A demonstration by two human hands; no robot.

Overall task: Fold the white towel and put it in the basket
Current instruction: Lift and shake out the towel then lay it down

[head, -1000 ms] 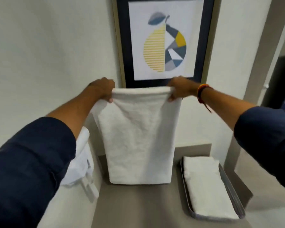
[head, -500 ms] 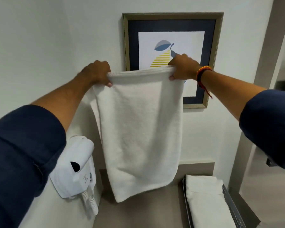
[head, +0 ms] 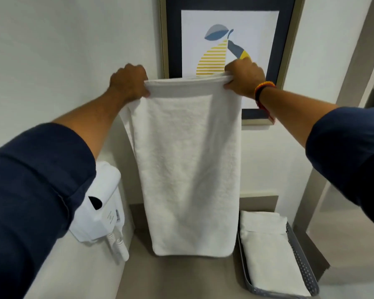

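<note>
A white towel (head: 188, 165) hangs doubled lengthwise in front of me, its lower folded edge just above or touching the grey counter (head: 177, 277). My left hand (head: 129, 82) pinches its top left corner. My right hand (head: 244, 77) pinches the top right corner, so the top edge is stretched level between them. At the lower right stands a grey perforated basket (head: 298, 253) on the counter, with another folded white towel (head: 270, 251) lying inside it.
A white wall-mounted hair dryer (head: 99, 203) with a coiled cord hangs on the left wall beside the counter. A framed pear picture (head: 229, 39) hangs on the wall behind the towel. A door frame (head: 341, 100) rises at the right.
Both hands raised the towel off the counter half a second ago, then lowered it; its bottom edge is back close to the counter. The grip on both corners is unchanged.
</note>
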